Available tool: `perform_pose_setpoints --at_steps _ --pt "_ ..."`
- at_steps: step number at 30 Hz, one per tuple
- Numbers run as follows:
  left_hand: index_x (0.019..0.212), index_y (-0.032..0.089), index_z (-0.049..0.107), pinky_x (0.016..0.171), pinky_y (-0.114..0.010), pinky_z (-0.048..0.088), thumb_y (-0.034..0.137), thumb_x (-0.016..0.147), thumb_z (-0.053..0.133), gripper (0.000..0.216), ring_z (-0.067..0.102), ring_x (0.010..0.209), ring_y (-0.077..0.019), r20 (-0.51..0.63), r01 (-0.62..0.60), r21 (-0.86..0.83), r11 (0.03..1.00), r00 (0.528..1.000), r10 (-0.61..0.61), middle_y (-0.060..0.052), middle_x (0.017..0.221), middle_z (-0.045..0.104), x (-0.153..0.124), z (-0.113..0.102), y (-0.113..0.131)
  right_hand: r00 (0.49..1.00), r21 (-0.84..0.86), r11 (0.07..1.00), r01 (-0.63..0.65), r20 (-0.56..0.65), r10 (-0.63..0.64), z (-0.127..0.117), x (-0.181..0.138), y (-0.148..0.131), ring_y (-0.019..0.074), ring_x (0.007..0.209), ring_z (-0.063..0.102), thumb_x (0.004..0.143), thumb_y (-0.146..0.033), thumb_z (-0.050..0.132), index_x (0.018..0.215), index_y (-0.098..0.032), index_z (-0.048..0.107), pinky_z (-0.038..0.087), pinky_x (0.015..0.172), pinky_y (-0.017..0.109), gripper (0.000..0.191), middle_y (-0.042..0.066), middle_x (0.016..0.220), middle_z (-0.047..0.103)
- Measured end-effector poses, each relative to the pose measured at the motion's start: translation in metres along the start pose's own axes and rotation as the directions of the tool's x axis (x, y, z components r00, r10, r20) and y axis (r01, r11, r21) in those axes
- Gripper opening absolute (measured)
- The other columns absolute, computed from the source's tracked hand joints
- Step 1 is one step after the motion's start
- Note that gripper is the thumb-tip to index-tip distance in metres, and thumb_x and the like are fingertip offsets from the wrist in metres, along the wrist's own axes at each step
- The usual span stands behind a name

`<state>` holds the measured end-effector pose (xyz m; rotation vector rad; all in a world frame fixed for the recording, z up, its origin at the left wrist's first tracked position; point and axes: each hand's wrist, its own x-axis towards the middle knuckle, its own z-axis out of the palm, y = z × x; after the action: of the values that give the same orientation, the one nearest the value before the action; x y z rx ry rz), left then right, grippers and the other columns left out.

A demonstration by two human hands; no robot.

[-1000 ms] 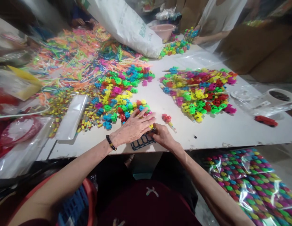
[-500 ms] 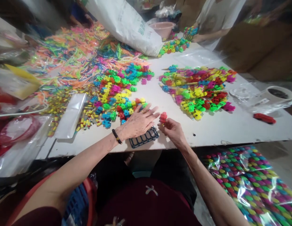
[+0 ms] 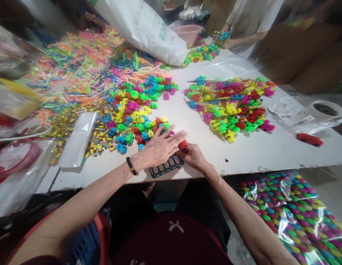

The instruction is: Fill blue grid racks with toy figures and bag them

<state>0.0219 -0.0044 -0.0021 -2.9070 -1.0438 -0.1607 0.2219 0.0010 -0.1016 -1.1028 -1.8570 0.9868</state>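
Observation:
My right hand (image 3: 196, 156) pinches a small red plastic toy piece (image 3: 183, 144) between thumb and fingers, at the right end of a dark wire-like rack (image 3: 166, 167) with a row of slots. Over the rack's far side lies my left hand (image 3: 157, 148), palm down with its fingers stretched out, close to the red piece. What is under the left palm is hidden. Several coloured toy pieces (image 3: 144, 127) in red, green, yellow and blue stand in rows just beyond the left hand, partly covered by it.
To the right lies a heap of coloured toy-topped sticks (image 3: 231, 106). Small yellow pieces (image 3: 99, 141), a clear plastic packet (image 3: 79, 140) and tangled bright strips (image 3: 85, 70) spread left. A white sack (image 3: 148, 31) leans behind; a red cutter (image 3: 309, 139) lies right.
My right hand has moved left and brought the red piece to the rack's right end, near my left fingertips. The left hand stays spread over the rack.

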Motion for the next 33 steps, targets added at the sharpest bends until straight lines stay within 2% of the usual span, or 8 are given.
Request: perform_pose_setpoints --at_steps 7,12,15,18,21,25,29,33 --pt "0.156 0.025 0.039 0.123 -0.063 0.018 0.025 0.106 0.040 0.050 0.020 0.157 -0.0340 -0.061 -0.084 0.001 0.996 0.995 0.084 -0.006 0.164 0.038 0.000 0.006 -0.004 0.999 -0.272 0.961 0.042 0.041 -0.032 0.005 0.003 -0.003 0.0121 0.058 0.049 0.082 -0.015 0.058 0.072 -0.016 0.064 0.036 0.058 0.024 0.012 0.003 0.068 0.065" --pt "0.156 0.023 0.040 0.125 -0.058 0.015 0.023 0.106 0.038 0.050 0.024 0.156 -0.0287 -0.059 -0.106 -0.009 0.994 0.993 0.105 -0.007 0.163 0.041 0.000 0.010 -0.008 0.992 -0.179 0.983 0.028 0.130 -0.004 -0.010 0.008 -0.007 0.0128 0.062 0.054 0.080 -0.017 0.060 0.081 -0.016 0.068 0.040 0.060 0.023 0.008 0.002 0.075 0.069" --pt "0.155 0.022 0.041 0.126 -0.055 0.013 0.024 0.107 0.037 0.048 0.025 0.156 -0.0273 -0.066 -0.098 -0.016 0.995 0.993 0.096 -0.007 0.162 0.042 -0.002 0.010 -0.008 0.997 -0.336 0.940 -0.063 -0.064 0.043 -0.049 0.003 -0.006 0.0152 0.068 0.057 0.084 -0.024 0.061 0.086 -0.016 0.068 0.042 0.065 0.026 0.011 0.005 0.081 0.070" --pt "0.153 0.024 0.044 0.127 -0.055 0.009 0.025 0.107 0.037 0.046 0.026 0.156 -0.0262 -0.063 -0.092 -0.034 0.995 0.994 0.089 -0.005 0.162 0.043 -0.002 0.009 -0.005 0.903 -0.601 0.706 -0.375 -0.410 0.131 -0.097 -0.007 0.002 0.0205 0.074 0.058 0.089 -0.027 0.055 0.087 -0.014 0.069 0.041 0.067 0.030 0.019 0.012 0.083 0.068" --pt "0.154 0.022 0.042 0.127 -0.057 0.010 0.025 0.107 0.036 0.047 0.023 0.157 -0.0274 -0.053 -0.078 -0.091 0.993 0.996 0.073 -0.005 0.162 0.043 -0.001 0.004 -0.005 0.845 -0.689 0.498 -0.527 -0.488 0.220 -0.124 -0.014 0.017 0.0248 0.081 0.060 0.087 -0.024 0.054 0.095 -0.012 0.072 0.040 0.068 0.034 0.024 0.020 0.100 0.067" --pt "0.159 0.025 0.033 0.128 -0.051 0.022 0.026 0.108 0.034 0.051 0.024 0.157 -0.0238 -0.180 0.031 -0.254 0.967 0.980 -0.079 -0.005 0.163 0.041 -0.011 -0.016 -0.014 0.876 -0.632 0.621 -0.463 -0.431 0.215 -0.120 -0.014 0.030 0.0260 0.086 0.062 0.079 -0.021 0.055 0.085 -0.015 0.073 0.043 0.073 0.035 0.020 0.015 0.095 0.068" --pt "0.154 0.026 0.042 0.127 -0.045 0.031 0.032 0.107 0.038 0.047 0.034 0.153 -0.0220 -0.389 0.165 -0.460 0.873 0.846 -0.365 -0.007 0.160 0.046 -0.057 -0.032 -0.017 0.886 -0.318 0.873 -0.369 -0.405 0.227 -0.088 -0.024 0.021 0.0204 0.065 0.059 0.073 -0.030 0.062 0.072 -0.020 0.060 0.045 0.063 0.032 0.011 0.003 0.064 0.063" --pt "0.139 0.024 0.055 0.116 -0.044 0.047 0.037 0.105 0.044 0.038 0.057 0.135 -0.0236 -0.446 0.335 -0.681 0.651 0.516 -0.732 -0.010 0.143 0.061 -0.118 0.002 0.006 0.880 0.214 0.930 -0.298 -0.315 0.355 -0.041 -0.054 -0.013 0.0164 0.052 0.059 0.073 -0.044 0.075 0.083 -0.020 0.060 0.050 0.052 0.030 0.030 0.001 0.065 0.064"
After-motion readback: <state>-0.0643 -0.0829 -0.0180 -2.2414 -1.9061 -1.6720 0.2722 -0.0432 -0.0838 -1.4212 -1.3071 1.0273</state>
